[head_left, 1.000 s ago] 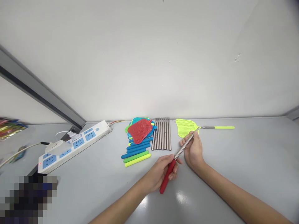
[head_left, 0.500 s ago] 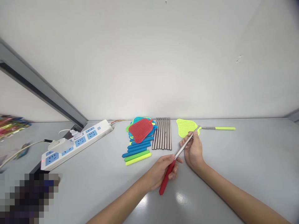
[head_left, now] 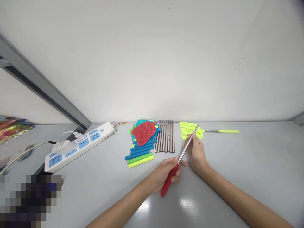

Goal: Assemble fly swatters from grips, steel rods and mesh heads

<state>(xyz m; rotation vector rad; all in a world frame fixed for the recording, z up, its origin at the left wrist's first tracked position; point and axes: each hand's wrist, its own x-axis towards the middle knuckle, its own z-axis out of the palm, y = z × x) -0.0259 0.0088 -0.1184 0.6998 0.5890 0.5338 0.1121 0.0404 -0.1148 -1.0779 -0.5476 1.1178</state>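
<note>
My left hand (head_left: 167,174) is closed round a red handle (head_left: 169,181) at the point where a metal rod (head_left: 184,151) comes out of it. The rod slants up and to the right, and my right hand (head_left: 196,150) grips it near its far end with thumb and fingers. Behind my right hand lies a yellow fly swatter (head_left: 187,128), its head partly covered by the rod and fingers. To the left, several metal rods (head_left: 166,136) lie side by side. A red swatter head (head_left: 143,133) rests on blue and green ones.
Blue, green and yellow handle sleeves (head_left: 140,157) lie left of my left hand. A white power strip (head_left: 80,147) with plugs and cables stands further left. Colourful plastic packets (head_left: 11,129) are at the left edge. A wall (head_left: 166,63) rises behind the table.
The red handle and metal rod have tilted slightly, and the rod's tip has shifted a little left. My right hand has moved slightly left and down along with it.
</note>
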